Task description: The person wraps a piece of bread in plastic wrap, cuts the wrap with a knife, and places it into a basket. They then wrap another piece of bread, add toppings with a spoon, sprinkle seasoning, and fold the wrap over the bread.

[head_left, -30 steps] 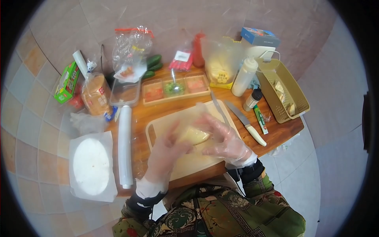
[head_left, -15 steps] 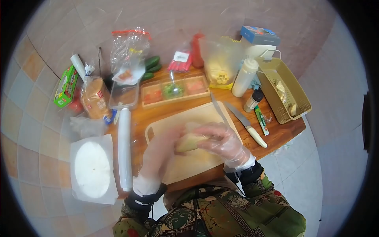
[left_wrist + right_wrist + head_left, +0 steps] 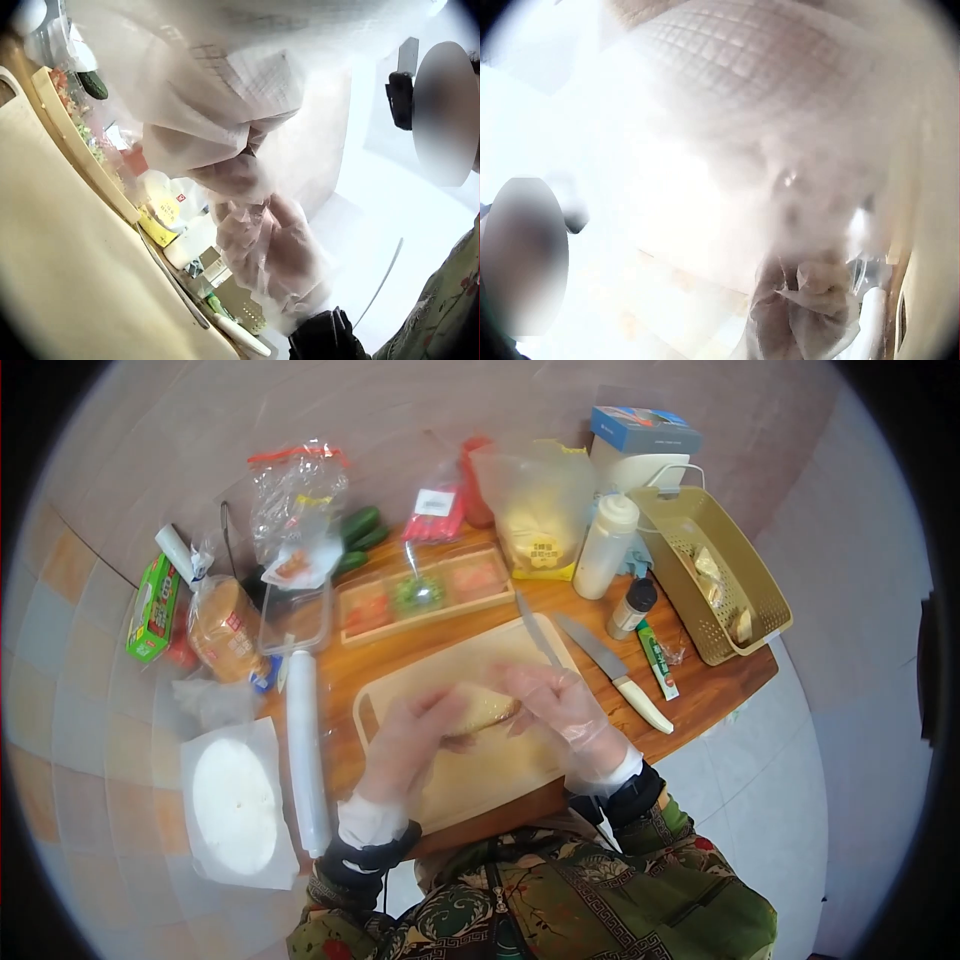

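Observation:
Above the cream cutting board (image 3: pixel 490 782), both hands in clear plastic gloves hold a pale yellow, film-wrapped sandwich piece (image 3: pixel 487 708). My left hand (image 3: pixel 408 732) grips its left side, thumb uppermost. At its right end the bent fingers of my right hand (image 3: pixel 572 712) pinch the wrapping. Seen from the left wrist, the gloved right hand (image 3: pixel 274 251) meets the left hand's fingertips, and the sandwich piece is mostly hidden. The right wrist view is blurred, with the left hand (image 3: pixel 802 307) low in it.
A white-handled knife (image 3: pixel 643 706) and another blade (image 3: pixel 538 624) lie right of and on the board. The film roll (image 3: pixel 304 750) and white round sheet (image 3: pixel 235 800) lie left. Behind stand a divided tray (image 3: pixel 372 632), bagged bread (image 3: pixel 225 618), squeeze bottle (image 3: pixel 606 550) and basket (image 3: pixel 765 580) with wrapped pieces.
Both hands turn the sandwich piece over the board. The right hand has gone from spread fingers, to closing over the piece, to pinching its right end. The head view has shifted slightly.

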`<state>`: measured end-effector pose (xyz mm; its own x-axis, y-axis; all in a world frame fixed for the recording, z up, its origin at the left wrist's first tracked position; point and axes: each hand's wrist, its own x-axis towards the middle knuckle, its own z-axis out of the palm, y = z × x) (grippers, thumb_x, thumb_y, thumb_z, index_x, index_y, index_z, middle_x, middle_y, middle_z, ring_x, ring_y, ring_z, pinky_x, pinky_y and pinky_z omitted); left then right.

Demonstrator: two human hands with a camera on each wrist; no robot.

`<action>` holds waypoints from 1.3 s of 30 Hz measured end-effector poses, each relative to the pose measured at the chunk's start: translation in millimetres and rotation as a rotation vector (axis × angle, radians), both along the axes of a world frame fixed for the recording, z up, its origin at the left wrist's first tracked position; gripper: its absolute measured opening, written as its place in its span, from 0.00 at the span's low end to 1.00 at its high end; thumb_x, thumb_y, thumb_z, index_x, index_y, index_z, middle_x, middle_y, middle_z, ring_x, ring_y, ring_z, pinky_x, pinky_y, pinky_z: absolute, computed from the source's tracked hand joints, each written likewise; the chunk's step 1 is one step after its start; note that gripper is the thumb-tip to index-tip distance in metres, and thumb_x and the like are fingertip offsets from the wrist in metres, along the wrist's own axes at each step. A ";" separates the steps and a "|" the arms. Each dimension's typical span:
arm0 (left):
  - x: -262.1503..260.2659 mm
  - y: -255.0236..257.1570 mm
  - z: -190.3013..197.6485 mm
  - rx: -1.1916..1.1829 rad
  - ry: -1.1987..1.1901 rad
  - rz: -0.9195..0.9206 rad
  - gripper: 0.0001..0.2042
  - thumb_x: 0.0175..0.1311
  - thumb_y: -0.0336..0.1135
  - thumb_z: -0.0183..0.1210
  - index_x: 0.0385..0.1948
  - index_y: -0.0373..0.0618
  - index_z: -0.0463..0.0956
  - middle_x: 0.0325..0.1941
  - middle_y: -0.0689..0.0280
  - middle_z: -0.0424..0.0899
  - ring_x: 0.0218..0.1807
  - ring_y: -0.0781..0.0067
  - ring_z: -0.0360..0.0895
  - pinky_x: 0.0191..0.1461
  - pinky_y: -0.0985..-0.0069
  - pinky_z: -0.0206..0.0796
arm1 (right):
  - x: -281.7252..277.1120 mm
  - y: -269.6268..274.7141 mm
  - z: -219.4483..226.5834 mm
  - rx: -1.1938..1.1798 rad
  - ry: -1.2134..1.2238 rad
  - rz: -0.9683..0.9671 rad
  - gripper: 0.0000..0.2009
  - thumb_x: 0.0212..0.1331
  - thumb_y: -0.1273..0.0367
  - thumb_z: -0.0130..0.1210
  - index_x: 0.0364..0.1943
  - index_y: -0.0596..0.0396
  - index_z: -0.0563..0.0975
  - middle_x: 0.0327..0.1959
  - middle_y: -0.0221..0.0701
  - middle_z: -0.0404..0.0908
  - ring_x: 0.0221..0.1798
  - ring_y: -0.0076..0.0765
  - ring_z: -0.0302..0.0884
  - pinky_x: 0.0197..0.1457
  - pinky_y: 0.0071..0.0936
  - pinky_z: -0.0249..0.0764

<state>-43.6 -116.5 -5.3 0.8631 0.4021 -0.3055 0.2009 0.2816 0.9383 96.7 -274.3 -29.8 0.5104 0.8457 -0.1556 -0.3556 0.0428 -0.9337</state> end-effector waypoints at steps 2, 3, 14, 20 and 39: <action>7.5 -3.0 3.6 -0.013 -0.015 -0.021 0.19 0.72 0.43 0.58 0.53 0.35 0.78 0.45 0.65 0.87 0.36 0.79 0.82 0.41 0.81 0.74 | 6.8 -3.2 -2.6 0.000 0.024 -0.033 0.23 0.71 0.59 0.57 0.62 0.61 0.76 0.42 0.29 0.83 0.40 0.21 0.80 0.43 0.20 0.76; 11.7 -4.6 4.5 -0.031 -0.030 -0.035 0.20 0.72 0.44 0.58 0.53 0.35 0.78 0.45 0.65 0.86 0.35 0.79 0.82 0.41 0.81 0.74 | 7.9 -4.8 -5.8 0.007 -0.002 -0.037 0.24 0.71 0.58 0.57 0.62 0.61 0.75 0.42 0.28 0.83 0.39 0.21 0.80 0.43 0.19 0.76; 71.3 -21.9 0.4 -0.176 0.022 -0.113 0.25 0.72 0.45 0.58 0.61 0.34 0.73 0.48 0.63 0.85 0.34 0.77 0.82 0.41 0.81 0.75 | 41.2 -45.5 2.5 0.055 0.186 -0.184 0.26 0.67 0.56 0.61 0.62 0.59 0.75 0.41 0.27 0.82 0.39 0.21 0.80 0.46 0.21 0.74; 94.5 -35.9 -7.9 -0.006 -0.016 -0.239 0.26 0.71 0.44 0.59 0.62 0.32 0.72 0.48 0.63 0.85 0.36 0.77 0.83 0.42 0.79 0.75 | 59.0 -63.2 -8.8 0.076 0.231 -0.184 0.25 0.67 0.58 0.62 0.62 0.60 0.74 0.43 0.27 0.82 0.38 0.22 0.80 0.43 0.22 0.76; 149.4 -103.5 20.6 -0.038 -0.082 -0.379 0.25 0.75 0.43 0.55 0.66 0.35 0.68 0.48 0.58 0.86 0.42 0.70 0.85 0.53 0.70 0.76 | 103.0 -137.7 32.2 0.080 -0.170 -0.251 0.22 0.68 0.68 0.60 0.64 0.60 0.74 0.58 0.34 0.80 0.55 0.25 0.78 0.59 0.26 0.76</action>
